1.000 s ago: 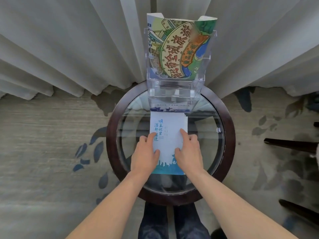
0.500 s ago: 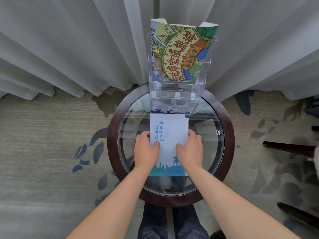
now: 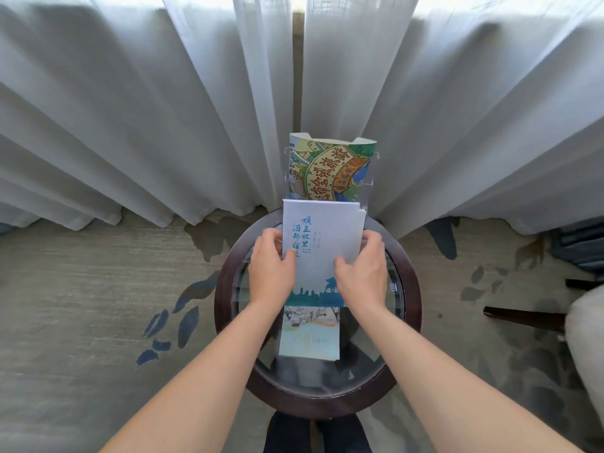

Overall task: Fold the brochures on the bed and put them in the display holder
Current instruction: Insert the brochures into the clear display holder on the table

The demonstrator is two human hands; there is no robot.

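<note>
Grip on both sides: left hand [image 3: 273, 268] pinching the left edge of the folded white brochure [image 3: 322, 246], thumb on the printed face and fingers curled behind; right hand [image 3: 362, 268] clamping the right edge likewise, thumb across the lower front. Brochure raised off the desk [image 3: 413, 308], upright with a slight lean, long axis running away from the body toward the clear display holder [image 3: 369, 183], top edge just in front of the holder's lower tiers, blue skyline band at the near end. Vertical blue characters reading upright, so the cover facing the camera and the head of the sheet leading. Probably light, thin and floppy once folded; loose leaves visible at the right edge, apt to spring open or splay if squeezed unevenly. Best held low on both long edges, as now, leaving the far end free to enter a pocket; glossy paper likely to slip between dry fingers. Behind it, a colourful illustrated brochure [image 3: 331, 165] standing curved in the holder's top tier. Below the hands, another folded brochure [image 3: 309, 333] lying flat on the round glass desk. White curtains [image 3: 130, 125] beyond, patterned carpet [image 3: 81, 305] around.
</note>
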